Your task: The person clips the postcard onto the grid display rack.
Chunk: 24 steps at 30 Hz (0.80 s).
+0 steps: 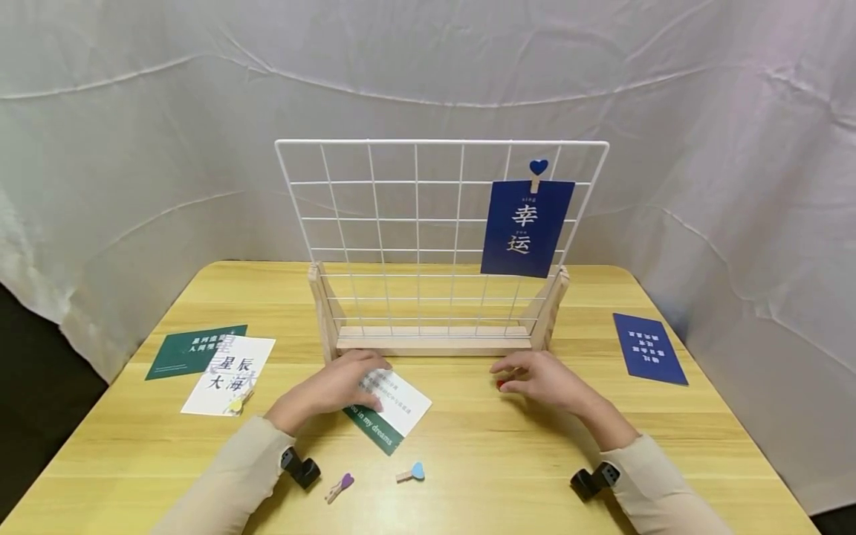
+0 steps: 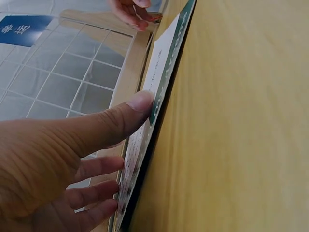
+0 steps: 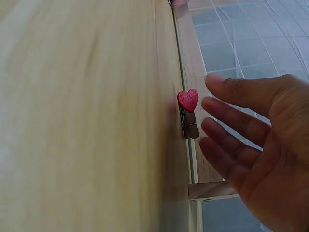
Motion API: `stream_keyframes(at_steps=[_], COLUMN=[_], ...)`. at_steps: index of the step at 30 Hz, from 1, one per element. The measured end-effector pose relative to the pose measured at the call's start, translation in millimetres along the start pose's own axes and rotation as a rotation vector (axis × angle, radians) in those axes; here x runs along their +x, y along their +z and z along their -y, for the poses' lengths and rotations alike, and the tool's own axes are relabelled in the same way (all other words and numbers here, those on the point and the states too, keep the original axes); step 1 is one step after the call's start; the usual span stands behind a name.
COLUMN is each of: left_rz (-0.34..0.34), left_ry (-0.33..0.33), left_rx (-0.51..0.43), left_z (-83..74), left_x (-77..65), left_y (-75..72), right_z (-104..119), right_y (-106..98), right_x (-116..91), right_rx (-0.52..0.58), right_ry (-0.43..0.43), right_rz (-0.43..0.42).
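My left hand [image 1: 341, 385] lies over a white and green printed card [image 1: 405, 401] on the table. In the left wrist view the thumb [image 2: 141, 102] touches the card's face near its green edge, the other fingers spread along the far side. Beside a small wooden clothespin with a red heart [image 3: 188, 100], my right hand [image 1: 545, 380] has its fingers spread and holds nothing. The pin lies in front of the wooden base of a white wire grid rack [image 1: 416, 182]. A blue card [image 1: 524, 238] hangs on the grid's right side from a blue-heart clothespin [image 1: 538, 168].
Nearer me lie a purple-heart clothespin [image 1: 339, 487] and a light-blue-heart one [image 1: 412, 472]. To the left, a white card [image 1: 221, 383] with a yellow clothespin [image 1: 237, 405] overlaps a green card [image 1: 175, 355]. Another blue card [image 1: 649, 349] is at the right.
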<state>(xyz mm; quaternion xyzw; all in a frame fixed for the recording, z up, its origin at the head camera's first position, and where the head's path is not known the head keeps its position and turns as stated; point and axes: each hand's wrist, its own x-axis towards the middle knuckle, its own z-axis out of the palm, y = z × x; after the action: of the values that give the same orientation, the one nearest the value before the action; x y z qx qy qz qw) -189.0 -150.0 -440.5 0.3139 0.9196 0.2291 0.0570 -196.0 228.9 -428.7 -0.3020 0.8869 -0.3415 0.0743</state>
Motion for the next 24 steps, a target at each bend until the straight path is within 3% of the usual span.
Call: stream_keyframes(at_steps=[14, 20, 24], left_rz=[-0.028, -0.029, 0.007], left_ry=[-0.012, -0.077, -0.115], left_rx=[0.050, 0.019, 0.008], left_z=[-1.9, 1.3, 2.3], left_x=[-1.5, -3.7, -4.4], left_y=[3.1, -5.1, -8.2], right_z=[-5, -4, -3], right_y=[3, 3, 3], right_x=[1, 1, 1], right_rx=[-0.079, -0.117, -0.141], right_ry=[0.028, 0.022, 0.016], right_rz=[0.048, 0.059, 0.063])
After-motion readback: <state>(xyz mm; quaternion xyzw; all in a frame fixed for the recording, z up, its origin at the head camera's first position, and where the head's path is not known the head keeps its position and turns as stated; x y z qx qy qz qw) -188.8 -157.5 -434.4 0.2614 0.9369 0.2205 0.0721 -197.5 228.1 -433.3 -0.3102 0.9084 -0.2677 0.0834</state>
